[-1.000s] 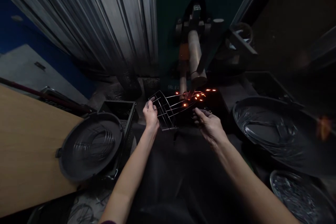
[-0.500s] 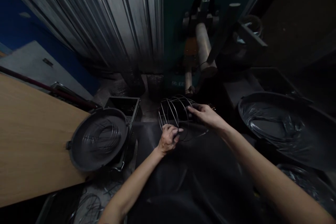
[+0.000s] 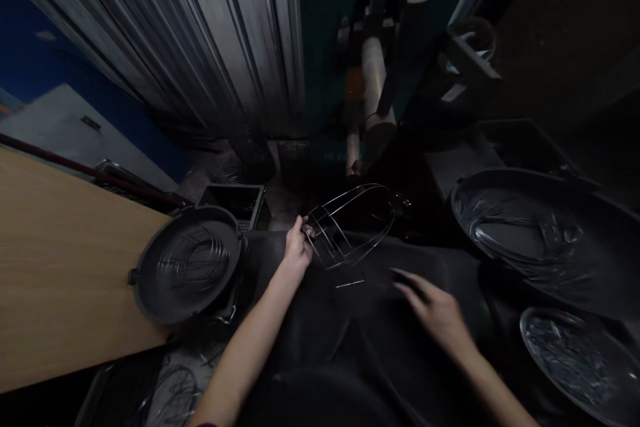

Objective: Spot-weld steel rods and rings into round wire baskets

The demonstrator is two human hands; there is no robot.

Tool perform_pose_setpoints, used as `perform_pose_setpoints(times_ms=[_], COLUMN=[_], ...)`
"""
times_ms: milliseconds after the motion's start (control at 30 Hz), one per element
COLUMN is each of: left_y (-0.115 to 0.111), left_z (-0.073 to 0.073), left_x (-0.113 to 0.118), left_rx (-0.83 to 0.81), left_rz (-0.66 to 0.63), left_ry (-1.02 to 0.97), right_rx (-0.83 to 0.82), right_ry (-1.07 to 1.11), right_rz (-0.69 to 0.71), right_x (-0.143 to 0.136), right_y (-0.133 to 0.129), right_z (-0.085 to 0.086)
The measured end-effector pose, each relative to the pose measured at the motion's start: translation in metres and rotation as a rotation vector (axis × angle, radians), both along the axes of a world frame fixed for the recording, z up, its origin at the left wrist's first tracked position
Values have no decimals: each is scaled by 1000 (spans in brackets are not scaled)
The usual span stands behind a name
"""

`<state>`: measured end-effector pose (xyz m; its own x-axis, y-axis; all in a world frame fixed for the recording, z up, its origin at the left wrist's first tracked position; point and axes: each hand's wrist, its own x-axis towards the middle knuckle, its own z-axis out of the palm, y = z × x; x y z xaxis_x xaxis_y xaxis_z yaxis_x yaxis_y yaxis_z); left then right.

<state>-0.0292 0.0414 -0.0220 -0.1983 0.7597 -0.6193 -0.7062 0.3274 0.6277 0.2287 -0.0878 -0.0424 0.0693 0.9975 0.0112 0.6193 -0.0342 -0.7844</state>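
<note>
A curved frame of thin metal wires (image 3: 344,257) is held in the air, over the far edge of a dark sheet (image 3: 310,340). Its small crossed-wire part is turned to the left, and its long rounded loop is extended to the right. The crossed part is grasped by the left hand (image 3: 299,245), with fingers and thumb closed at its left side. The right hand (image 3: 437,310) is placed nearer to the right side of the sheet, apart from the frame; its fingers are released and pointed towards the wires, and nothing is seen between them, though the tips are blurred. As a judgement, such a light frame is best gripped firmly at the crossed wires, without squeezing, so that the loop is not bent or twisted. The free fingers should be brought only to the cool outer wire, because heat may be present where small orange glints (image 3: 404,201) are seen, just beside the loop's far right end. Beyond the frame, a machine with a thick pale cylinder (image 3: 376,73) and a thinner lower cylinder (image 3: 353,147) is standing. To the left, curved wires are contained in a round basin (image 3: 145,293); to the right, more wires are laid in a wide basin (image 3: 457,213), and below it small shiny pieces (image 3: 565,360) are gathered in a round tray (image 3: 527,340).
</note>
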Motion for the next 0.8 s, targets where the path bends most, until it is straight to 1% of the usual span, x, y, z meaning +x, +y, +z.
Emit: perform_pose_setpoints(times_ms=[67,100,133,167,200,233,267,333,433,533,600,667,700,733,767,800], left_y=[-6,-9,-12,-15,-16,-17,-18,-17,-13,-7,-3,0,1,3,4,5], left_z=[1,2,3,4,6,8,9,13,16,17,16,15,14,14,14,14], left_x=[7,10,13,15,17,19,21,23,22,18,14,9,7,6,4,3], left_rx=[56,90,126,165,204,242,275,342,417,457,480,502,513,523,533,543], left_rz=[56,72,78,79,75,70,64,59,50,71,104,125,130,135,139,143], left_ry=[52,90,131,173,212,243,267,323,404,443,453,458,461,465,465,463], right_rx=[-1,-67,-205,-351,-481,-571,-610,-570,-484,-429,-372,-324,-297,-256,-205,-152], right_ry=[-204,-311,-373,-395,-381,-340,-292,-219,-182,-158,-157,-149,-120,-51,69,234], right_rz=[-383,-559,-671,-756,-800,-815,-824,-844,-916,-995,-1068,-1140,-1167,-1175,-1160,-1116], right_x=[59,89,116,139,156,169,176,181,181,184,184,175,167,154,139,121], right_y=[-19,-28,-36,-43,-48,-52,-55,-56,-56,-60,-62,-57,-50,-41,-29,-15], right_z=[1,0,-2,-4,-8,-12,-16,-25,-35,-36,-30,-16,-8,1,10,18])
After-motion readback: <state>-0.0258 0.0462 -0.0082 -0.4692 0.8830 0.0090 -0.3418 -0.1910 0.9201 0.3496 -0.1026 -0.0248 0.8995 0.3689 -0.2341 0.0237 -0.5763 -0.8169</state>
